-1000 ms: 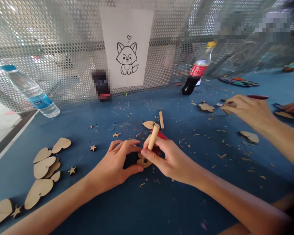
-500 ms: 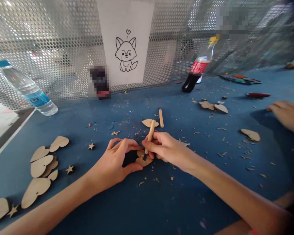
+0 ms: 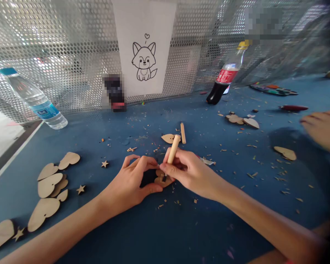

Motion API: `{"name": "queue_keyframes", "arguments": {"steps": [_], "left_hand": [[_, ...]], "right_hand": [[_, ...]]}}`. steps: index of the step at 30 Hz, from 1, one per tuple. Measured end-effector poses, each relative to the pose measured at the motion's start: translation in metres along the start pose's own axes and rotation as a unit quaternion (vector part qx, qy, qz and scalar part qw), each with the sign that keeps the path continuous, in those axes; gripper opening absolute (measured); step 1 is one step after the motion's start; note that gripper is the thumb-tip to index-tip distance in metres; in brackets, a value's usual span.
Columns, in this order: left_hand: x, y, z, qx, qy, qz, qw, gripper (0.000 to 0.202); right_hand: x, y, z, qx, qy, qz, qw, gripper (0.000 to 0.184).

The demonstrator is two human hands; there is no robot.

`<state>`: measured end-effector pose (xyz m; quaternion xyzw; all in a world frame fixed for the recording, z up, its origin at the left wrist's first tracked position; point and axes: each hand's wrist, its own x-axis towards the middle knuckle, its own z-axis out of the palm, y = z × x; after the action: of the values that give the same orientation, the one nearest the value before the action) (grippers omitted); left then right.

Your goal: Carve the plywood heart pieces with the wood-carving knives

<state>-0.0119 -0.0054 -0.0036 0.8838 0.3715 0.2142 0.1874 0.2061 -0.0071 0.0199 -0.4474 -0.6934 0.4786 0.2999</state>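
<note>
My left hand point(image 3: 136, 178) is curled around the left edge of a small wooden cutout point(image 3: 160, 179), thumb on its near side and fingertips on the far side. In my right hand point(image 3: 184, 167) is a carving chisel point(image 3: 173, 148) with a pale wooden handle, held like a pen. Its dark metal tip meets the face of the cutout, which has a roughened, cut patch. My right fingers cover part of the cutout's far edge. Just beyond lie a wooden heart point(image 3: 168, 138) and a short wooden stick point(image 3: 183, 132).
Wooden hearts point(image 3: 49, 185) and stars point(image 3: 105, 164) lie at left. A water bottle point(image 3: 45, 108) and a cola bottle point(image 3: 227, 75) stand near the mesh point(image 3: 85, 55), which bears a fox drawing point(image 3: 144, 62). Wood chips litter the blue table point(image 3: 121, 234). Another person's hand point(image 3: 324, 128) is at right.
The chisel's handle leans slightly further right, and my right hand has shifted a little with it. My left hand keeps its hold on the cutout. The whole view has moved slightly.
</note>
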Motion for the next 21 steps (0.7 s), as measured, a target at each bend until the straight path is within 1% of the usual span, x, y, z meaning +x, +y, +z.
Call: {"name": "queue_keyframes", "arguments": {"steps": [3, 6, 9, 12, 15, 17, 21], "left_hand": [[0.001, 0.001, 0.000, 0.008, -0.001, 0.007, 1.000, 0.047], [0.000, 0.001, 0.001, 0.014, 0.004, 0.017, 1.000, 0.047], [-0.001, 0.000, 0.001, 0.020, 0.009, 0.022, 1.000, 0.046], [-0.001, 0.000, 0.001, 0.028, 0.010, 0.018, 0.999, 0.044], [-0.002, -0.001, 0.001, 0.027, 0.010, 0.023, 0.999, 0.043], [-0.002, -0.001, 0.001, 0.023, 0.010, 0.031, 0.999, 0.042], [-0.003, -0.002, 0.001, 0.017, 0.009, 0.031, 0.999, 0.040]], "right_hand": [[0.009, 0.003, -0.002, 0.061, -0.018, 0.066, 0.996, 0.022], [0.012, 0.005, -0.002, 0.102, -0.018, 0.117, 0.988, 0.024], [0.012, 0.007, -0.001, 0.135, -0.010, 0.157, 0.978, 0.027], [0.012, 0.010, 0.000, 0.135, -0.001, 0.176, 0.975, 0.029], [0.013, 0.011, 0.001, 0.127, 0.004, 0.174, 0.977, 0.030], [0.012, 0.011, 0.001, 0.108, 0.007, 0.155, 0.982, 0.029], [0.009, 0.010, 0.004, 0.024, 0.025, 0.061, 0.998, 0.026]]}}
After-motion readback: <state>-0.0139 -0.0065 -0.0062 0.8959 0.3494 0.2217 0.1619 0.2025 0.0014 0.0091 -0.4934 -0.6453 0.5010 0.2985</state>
